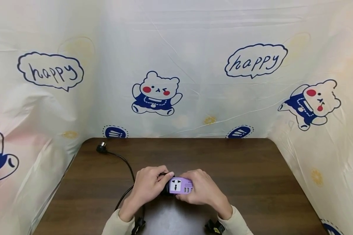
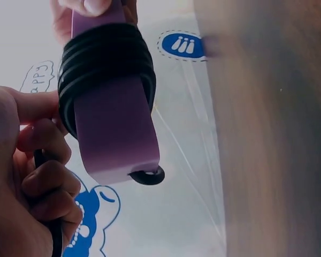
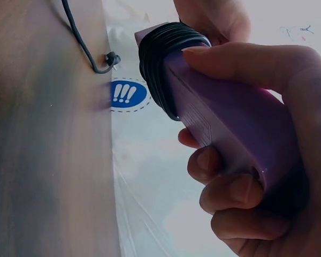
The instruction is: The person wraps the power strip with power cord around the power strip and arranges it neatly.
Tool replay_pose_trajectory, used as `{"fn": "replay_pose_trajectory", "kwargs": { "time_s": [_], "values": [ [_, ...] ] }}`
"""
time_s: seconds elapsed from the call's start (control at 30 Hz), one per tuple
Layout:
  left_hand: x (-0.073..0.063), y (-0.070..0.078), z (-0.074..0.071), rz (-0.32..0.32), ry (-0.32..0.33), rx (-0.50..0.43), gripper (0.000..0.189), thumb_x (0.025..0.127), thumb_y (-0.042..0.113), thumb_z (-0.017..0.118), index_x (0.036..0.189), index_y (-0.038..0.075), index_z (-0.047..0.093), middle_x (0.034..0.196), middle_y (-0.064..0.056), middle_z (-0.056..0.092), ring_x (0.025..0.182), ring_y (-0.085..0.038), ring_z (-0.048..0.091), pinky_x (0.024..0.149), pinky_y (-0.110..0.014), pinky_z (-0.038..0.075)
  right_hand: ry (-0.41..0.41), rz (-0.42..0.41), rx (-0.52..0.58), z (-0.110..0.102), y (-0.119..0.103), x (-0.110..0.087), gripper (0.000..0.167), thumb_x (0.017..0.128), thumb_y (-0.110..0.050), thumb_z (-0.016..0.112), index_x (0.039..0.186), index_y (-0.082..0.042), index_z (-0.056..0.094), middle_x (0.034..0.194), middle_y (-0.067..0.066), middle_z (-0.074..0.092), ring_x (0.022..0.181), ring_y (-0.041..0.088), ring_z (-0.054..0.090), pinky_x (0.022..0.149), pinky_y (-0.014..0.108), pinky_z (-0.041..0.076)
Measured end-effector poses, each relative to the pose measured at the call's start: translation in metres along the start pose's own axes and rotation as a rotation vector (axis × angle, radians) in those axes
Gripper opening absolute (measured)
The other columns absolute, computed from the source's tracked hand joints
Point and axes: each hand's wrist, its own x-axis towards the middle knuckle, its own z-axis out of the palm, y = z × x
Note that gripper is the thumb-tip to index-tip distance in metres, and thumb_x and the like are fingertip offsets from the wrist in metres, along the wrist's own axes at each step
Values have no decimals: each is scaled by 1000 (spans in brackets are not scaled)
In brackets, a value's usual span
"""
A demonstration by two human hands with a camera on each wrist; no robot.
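A purple power strip [image 1: 182,182] with a white socket and USB ports faces up between the two hands over the table. My right hand [image 1: 202,186] grips its right end, with the thumb along one side and curled fingers underneath in the right wrist view. Black cable [image 2: 107,59] is wound in several loops around the strip. My left hand [image 1: 148,183] is at the wound end; its curled fingers hold the loose cable, which runs through the fist in the left wrist view. The cable's plug [image 1: 101,148] lies at the table's far left corner.
The brown wooden table [image 1: 253,169] is bordered by a pale curtain [image 1: 200,107] printed with bears and "happy" bubbles. Dark wrist straps [image 1: 214,226] sit at the sleeves. The cable's free length trails across the left side of the table.
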Motion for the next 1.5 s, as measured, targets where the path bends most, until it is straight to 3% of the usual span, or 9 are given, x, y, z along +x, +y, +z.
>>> {"fn": "replay_pose_trajectory", "kwargs": {
  "time_s": [0.23, 0.4, 0.6, 0.83, 1.13, 1.33, 1.5],
  "values": [
    [-2, 7, 8, 0, 32, 57, 22, 97, 38, 79, 79, 32, 67, 60, 24, 38, 55, 5, 37, 48, -20, 28, 69, 50, -23, 5, 2, 0, 34, 71, -39, 94, 95, -24, 77, 76, -17, 64, 62, 0, 54, 55, 21, 43],
    [-2, 13, 11, -30, -1, 76, 18, 102, 33, 72, 86, 27, 69, 60, 19, 36, 53, 2, 35, 47, -22, 27, 165, 88, -65, 7, -1, 0, 34, 69, -38, 95, 95, -24, 78, 77, -15, 67, 61, 0, 53, 54, 21, 43],
    [-3, 19, 11, -98, -53, 53, 20, 109, 26, 62, 91, 25, 68, 65, 16, 48, 55, -2, 41, 50, -25, 34, 267, 122, -105, 8, -3, 1, 39, 67, -34, 96, 100, -21, 80, 81, -12, 70, 63, 1, 54, 55, 21, 42],
    [-3, 22, 9, -131, -11, 45, 32, 110, 26, 59, 79, 21, 54, 61, 12, 40, 54, -7, 40, 48, -27, 33, 321, 133, -112, 5, -2, 3, 42, 68, -34, 97, 104, -18, 81, 82, -9, 70, 64, 2, 55, 55, 21, 43],
    [-7, 25, 5, -175, -29, 151, 31, 111, 27, 58, 81, 19, 54, 61, 10, 39, 50, -10, 39, 44, -29, 31, 353, 141, -123, 5, 3, 4, 43, 69, -33, 97, 105, -14, 81, 82, -5, 72, 63, 4, 56, 54, 21, 44],
    [-9, 21, 3, -175, 20, 210, 29, 109, 28, 61, 84, 16, 58, 61, 8, 42, 49, -14, 44, 43, -31, 31, 433, 119, -159, 1, 12, 3, 42, 67, -32, 97, 100, -13, 80, 78, -4, 70, 60, 5, 55, 53, 22, 44],
    [-9, 17, 5, -148, 109, 208, 31, 107, 32, 66, 82, 15, 62, 59, 8, 43, 49, -11, 44, 43, -29, 32, 444, 107, -159, -1, 16, 3, 44, 66, -34, 98, 100, -13, 80, 78, -4, 71, 61, 6, 56, 54, 22, 45]
  ]
}}
